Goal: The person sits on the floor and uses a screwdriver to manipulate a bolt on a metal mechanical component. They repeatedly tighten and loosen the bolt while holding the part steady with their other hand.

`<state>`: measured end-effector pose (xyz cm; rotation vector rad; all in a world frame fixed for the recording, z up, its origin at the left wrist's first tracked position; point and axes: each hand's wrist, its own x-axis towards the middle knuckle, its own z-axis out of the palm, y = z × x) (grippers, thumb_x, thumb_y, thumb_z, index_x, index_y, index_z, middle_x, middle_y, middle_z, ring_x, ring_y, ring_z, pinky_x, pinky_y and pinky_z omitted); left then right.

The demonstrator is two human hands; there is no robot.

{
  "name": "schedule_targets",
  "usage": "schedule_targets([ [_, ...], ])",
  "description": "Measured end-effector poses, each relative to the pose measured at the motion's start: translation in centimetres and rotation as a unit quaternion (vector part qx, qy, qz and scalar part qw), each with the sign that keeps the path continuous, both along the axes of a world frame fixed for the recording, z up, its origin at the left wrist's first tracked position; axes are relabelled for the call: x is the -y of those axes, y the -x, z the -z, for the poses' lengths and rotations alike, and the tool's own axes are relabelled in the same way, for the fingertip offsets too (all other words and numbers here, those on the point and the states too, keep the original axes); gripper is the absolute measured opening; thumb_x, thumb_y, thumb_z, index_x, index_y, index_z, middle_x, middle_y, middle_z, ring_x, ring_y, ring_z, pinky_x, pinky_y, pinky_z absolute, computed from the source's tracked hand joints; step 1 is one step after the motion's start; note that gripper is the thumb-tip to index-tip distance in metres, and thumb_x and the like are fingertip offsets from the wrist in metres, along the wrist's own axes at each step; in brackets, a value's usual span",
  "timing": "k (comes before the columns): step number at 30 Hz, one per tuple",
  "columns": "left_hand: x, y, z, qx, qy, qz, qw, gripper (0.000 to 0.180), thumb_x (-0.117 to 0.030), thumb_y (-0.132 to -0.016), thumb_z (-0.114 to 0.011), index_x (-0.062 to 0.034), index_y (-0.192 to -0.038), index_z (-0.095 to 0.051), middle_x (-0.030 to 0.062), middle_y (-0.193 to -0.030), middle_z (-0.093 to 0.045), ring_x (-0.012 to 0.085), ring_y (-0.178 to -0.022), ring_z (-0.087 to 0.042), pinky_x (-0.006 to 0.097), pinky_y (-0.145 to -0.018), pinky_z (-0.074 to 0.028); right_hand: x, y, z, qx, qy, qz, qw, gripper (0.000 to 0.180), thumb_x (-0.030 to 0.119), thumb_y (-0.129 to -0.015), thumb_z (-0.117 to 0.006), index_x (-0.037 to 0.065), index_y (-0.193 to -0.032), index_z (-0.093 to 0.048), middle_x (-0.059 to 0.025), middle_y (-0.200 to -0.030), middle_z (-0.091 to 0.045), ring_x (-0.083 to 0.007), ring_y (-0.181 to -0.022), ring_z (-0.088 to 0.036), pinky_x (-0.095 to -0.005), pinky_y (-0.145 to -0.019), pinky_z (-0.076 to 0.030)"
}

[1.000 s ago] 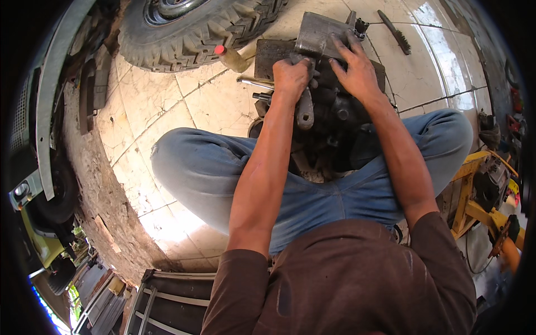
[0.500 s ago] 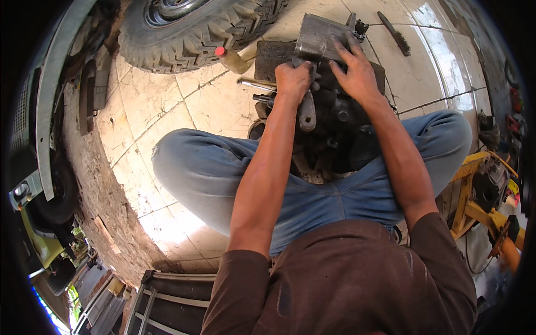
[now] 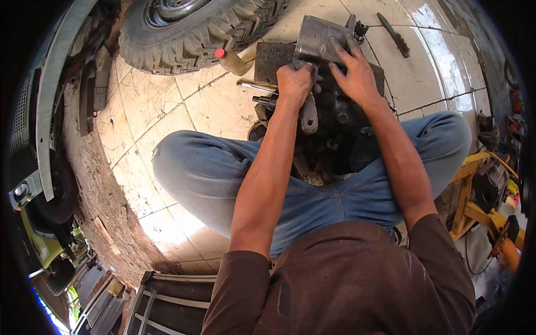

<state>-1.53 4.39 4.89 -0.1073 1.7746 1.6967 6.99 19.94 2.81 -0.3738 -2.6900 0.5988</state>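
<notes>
My left hand point(image 3: 296, 84) is closed around a flat grey metal lever point(image 3: 309, 118), whose rounded lower end with a hole sticks out below the fist. Where its upper end goes is hidden by my fingers. Just beyond sits a grey metal housing point(image 3: 322, 34) with a smooth face. Against that housing's right side lies my right hand point(image 3: 354, 70), fingers spread and stretched out. Both hands are over a dark, greasy machine assembly point(image 3: 341, 118), which stands on the floor between my bent legs.
A big knobbly tyre point(image 3: 206, 42) lies at the far left. Near it are a bottle with a red cap point(image 3: 231, 60) and a long metal tool point(image 3: 257, 85). A black-bristled brush point(image 3: 393, 34) rests on the tiles at far right. A yellow metal frame point(image 3: 472, 209) stands right.
The lever's lower end has shifted slightly to the right, and my left hand with it. My right hand keeps its place on the housing.
</notes>
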Motion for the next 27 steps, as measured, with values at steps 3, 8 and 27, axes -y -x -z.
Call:
schedule_targets([
  [3, -0.1, 0.1, 0.2, -0.006, -0.008, 0.002, 1.000, 0.024, -0.013, -0.093, -0.066, 0.0106, -0.087, -0.068, 0.0136, -0.070, -0.069, 0.0206, -0.050, -0.064, 0.036, -0.045, -0.048, 0.0, 0.0, 0.0, 0.004, 0.000, 0.003, 1.000, 0.063, 0.025, -0.091, -0.070, 0.023, -0.150, -0.051, -0.0248, -0.157, -0.038, -0.0421, -0.144, -0.040, -0.0453, -0.116, -0.040],
  [8, -0.1, -0.1, 0.3, 0.009, -0.007, -0.001, 1.000, 0.024, -0.012, -0.093, -0.065, 0.0106, -0.087, -0.068, 0.0141, -0.071, -0.070, 0.0212, -0.050, -0.064, 0.036, -0.044, -0.048, -0.3, 0.1, 0.1, -0.001, 0.001, -0.004, 1.000, 0.063, 0.025, -0.090, -0.070, 0.023, -0.151, -0.050, -0.0246, -0.157, -0.038, -0.0417, -0.144, -0.040, -0.0452, -0.115, -0.040],
  [27, -0.1, -0.4, 1.0, 0.006, -0.006, -0.019, 1.000, 0.023, -0.012, -0.093, -0.064, 0.0105, -0.088, -0.068, 0.0158, -0.071, -0.071, 0.0223, -0.049, -0.065, 0.035, -0.044, -0.048, 0.1, -0.1, -0.1, 0.008, 0.002, -0.002, 1.000, 0.063, 0.026, -0.091, -0.070, 0.022, -0.150, -0.050, -0.0248, -0.158, -0.038, -0.0429, -0.144, -0.039, -0.0466, -0.116, -0.039],
])
